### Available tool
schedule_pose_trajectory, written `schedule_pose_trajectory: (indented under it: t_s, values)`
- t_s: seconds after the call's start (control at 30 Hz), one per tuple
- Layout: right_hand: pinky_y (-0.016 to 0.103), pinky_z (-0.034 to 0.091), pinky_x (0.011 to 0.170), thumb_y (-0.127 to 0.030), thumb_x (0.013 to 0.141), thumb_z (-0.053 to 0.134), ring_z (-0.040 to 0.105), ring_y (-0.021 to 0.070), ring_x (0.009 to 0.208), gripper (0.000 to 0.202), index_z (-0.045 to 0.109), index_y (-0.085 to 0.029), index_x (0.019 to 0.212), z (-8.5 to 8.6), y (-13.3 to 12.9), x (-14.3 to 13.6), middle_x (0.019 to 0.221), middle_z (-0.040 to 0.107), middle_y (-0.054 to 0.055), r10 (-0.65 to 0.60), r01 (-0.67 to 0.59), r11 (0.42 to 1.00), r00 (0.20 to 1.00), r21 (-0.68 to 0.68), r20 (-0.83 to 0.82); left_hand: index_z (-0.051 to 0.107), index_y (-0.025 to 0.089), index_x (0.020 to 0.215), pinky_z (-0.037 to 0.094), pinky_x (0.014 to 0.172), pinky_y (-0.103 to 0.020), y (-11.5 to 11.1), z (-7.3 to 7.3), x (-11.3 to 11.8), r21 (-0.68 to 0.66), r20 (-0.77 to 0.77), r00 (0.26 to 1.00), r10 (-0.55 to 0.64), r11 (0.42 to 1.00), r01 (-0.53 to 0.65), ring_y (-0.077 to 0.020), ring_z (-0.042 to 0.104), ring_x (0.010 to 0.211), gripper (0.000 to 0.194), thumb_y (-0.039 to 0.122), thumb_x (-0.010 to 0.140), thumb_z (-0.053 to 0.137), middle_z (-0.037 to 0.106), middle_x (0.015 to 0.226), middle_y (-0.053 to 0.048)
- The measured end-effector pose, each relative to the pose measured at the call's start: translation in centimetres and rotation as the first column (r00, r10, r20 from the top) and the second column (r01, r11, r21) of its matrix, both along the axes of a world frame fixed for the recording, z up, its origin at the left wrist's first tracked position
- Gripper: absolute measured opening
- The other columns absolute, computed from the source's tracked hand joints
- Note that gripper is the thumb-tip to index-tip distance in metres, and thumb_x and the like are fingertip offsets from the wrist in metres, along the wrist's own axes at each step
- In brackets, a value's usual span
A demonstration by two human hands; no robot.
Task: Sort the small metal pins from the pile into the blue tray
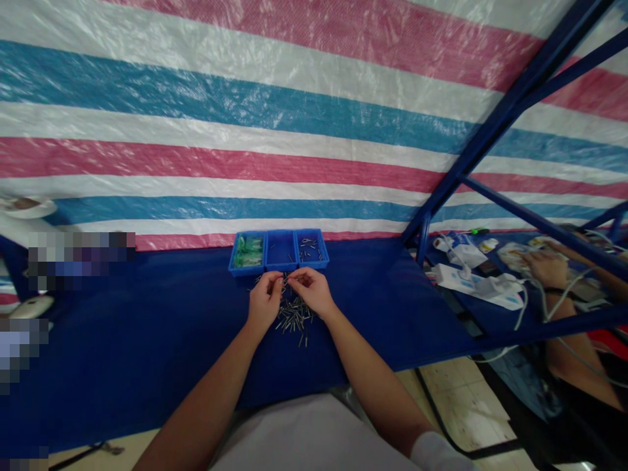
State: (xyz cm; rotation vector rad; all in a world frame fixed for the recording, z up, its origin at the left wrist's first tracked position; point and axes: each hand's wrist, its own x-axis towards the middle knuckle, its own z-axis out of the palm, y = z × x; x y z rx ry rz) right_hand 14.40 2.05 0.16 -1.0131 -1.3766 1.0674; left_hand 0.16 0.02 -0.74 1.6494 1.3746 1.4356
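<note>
My left hand (265,297) and my right hand (313,292) are close together over a loose pile of thin metal pins (294,315) on the blue table. The thumb and fingers of each hand are pinched together; what lies between the fingertips is too small to make out. Just beyond the hands stands a blue tray with three compartments (281,232). Green and clear small pieces (249,251) fill its left compartment. A few dark slivers lie in the middle one, and several short metal pins (309,248) are scattered in the right one.
A striped plastic sheet (275,176) hangs behind the blue table (383,294). Blue metal frame bars (471,144) rise at the right. Beyond them are a white power strip (478,288), cables and another person's hand (547,268). A white object (29,209) stands at far left.
</note>
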Motion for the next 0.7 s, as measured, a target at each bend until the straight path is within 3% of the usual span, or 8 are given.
schedule_pose_trajectory:
  t_s: [0.7]
  values:
    - [0.028, 0.051, 0.063, -0.033, 0.07, 0.072, 0.063, 0.0154, 0.065, 0.017, 0.066, -0.02, 0.079, -0.07, 0.03, -0.01, 0.076, 0.069, 0.003, 0.02, -0.02, 1.0, 0.999, 0.004, -0.037, 0.057, 0.019, 0.101, 0.048, 0.056, -0.022, 0.21, -0.49, -0.08, -0.017, -0.007, 1.0, 0.009, 1.0, -0.009, -0.0097, 0.058, 0.056, 0.022, 0.034, 0.088, 0.049, 0.064, 0.076, 0.0]
